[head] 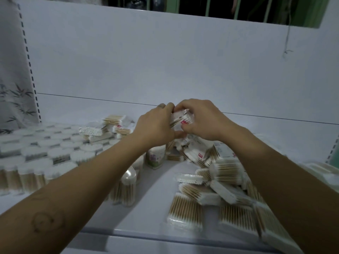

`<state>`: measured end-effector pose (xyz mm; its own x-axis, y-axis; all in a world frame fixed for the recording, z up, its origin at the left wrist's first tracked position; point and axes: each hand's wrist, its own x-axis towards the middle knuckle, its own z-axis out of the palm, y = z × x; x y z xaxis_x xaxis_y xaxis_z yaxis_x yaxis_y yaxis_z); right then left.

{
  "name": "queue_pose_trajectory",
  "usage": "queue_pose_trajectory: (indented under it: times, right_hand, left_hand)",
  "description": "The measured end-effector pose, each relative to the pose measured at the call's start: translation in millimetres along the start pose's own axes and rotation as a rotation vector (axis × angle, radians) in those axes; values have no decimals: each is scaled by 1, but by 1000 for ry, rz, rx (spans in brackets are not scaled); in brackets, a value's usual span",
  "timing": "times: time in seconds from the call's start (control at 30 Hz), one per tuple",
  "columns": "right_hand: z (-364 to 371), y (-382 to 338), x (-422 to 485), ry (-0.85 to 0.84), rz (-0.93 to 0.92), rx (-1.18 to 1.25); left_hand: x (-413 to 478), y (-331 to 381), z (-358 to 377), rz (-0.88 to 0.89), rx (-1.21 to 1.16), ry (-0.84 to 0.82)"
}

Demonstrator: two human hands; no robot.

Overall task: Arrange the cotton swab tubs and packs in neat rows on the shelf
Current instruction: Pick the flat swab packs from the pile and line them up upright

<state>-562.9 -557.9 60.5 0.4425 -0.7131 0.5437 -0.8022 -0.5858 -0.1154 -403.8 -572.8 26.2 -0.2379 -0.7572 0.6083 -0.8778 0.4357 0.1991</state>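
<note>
Currently one flat, crinkly plastic pack (181, 119) of wooden-stick swabs (white tips, red label) is held clear above the shelf (146, 217), pinched between both hands. The left hand (156, 125) is curled round its left end, the right hand (200, 120) curled over its right end and top. Just below and to the right, loose packs (211, 182) lie in a jumbled heap, overlapping, some tilted. A floral tub (156, 157) stands upright beneath the left wrist. Far left, round white-lidded tubs (55, 153) sit in tight rows. The shelf is smooth white, the back panel (165, 61) matte white.
</note>
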Motion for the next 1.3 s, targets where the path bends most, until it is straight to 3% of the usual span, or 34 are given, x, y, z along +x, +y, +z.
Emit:
queue_pose_trajectory:
  times: [0.37, 0.53, 0.67, 0.73, 0.83, 0.93, 1.13, 1.3]
  right_hand:
    - [44, -36, 40, 239, -193, 235]
    - [77, -66, 61, 215, -282, 279]
    - [110, -90, 70, 357, -467, 160]
    - [125, -98, 68, 298, -492, 103]
    - [134, -103, 61, -13, -423, 75]
    - [121, -100, 57, -190, -304, 220]
    - [113, -90, 43, -49, -179, 298]
    - [105, -72, 28, -40, -67, 240]
  left_hand:
    - [-14, -68, -44, -81, -113, 30]
    - [-39, -112, -59, -176, 49, 68]
    - [-62, -144, -75, -227, 173, 145]
    - [-75, -156, -77, -256, 250, 56]
    - [-92, -166, -72, -308, 392, -152]
    - [-102, -167, -69, -349, 391, -211]
    - [-109, -162, -67, -334, 386, -181]
    - [-98, -137, -64, -177, 361, -114]
